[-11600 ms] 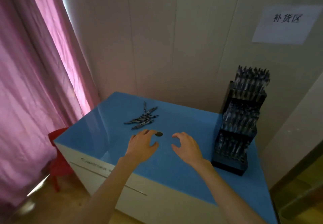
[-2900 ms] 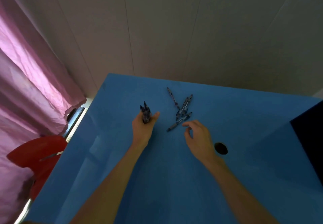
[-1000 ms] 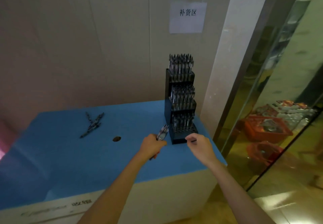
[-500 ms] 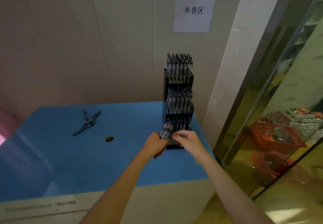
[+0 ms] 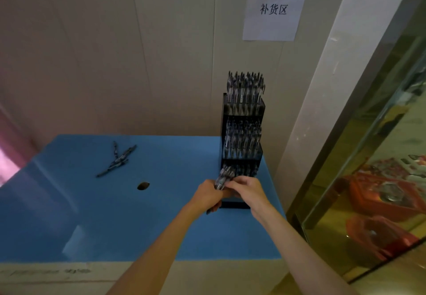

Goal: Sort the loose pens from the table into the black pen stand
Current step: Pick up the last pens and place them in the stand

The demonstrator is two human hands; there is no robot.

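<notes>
A: What has the left hand (image 5: 208, 195) got?
B: A bundle of pens (image 5: 223, 177), fingers wrapped round it, tips tilted up toward the black pen stand (image 5: 242, 142).
A: And the right hand (image 5: 246, 190)?
B: Touching the left, its fingertips pinching at the same bundle, just in front of the stand's lowest tier.
A: The stand itself?
B: Upright on the right end of the blue surface (image 5: 115, 214), its upper tiers packed with pens.
A: Any left out?
B: A few loose pens (image 5: 118, 159) lie well apart to the left, beyond a dark hole (image 5: 143, 185).
</notes>
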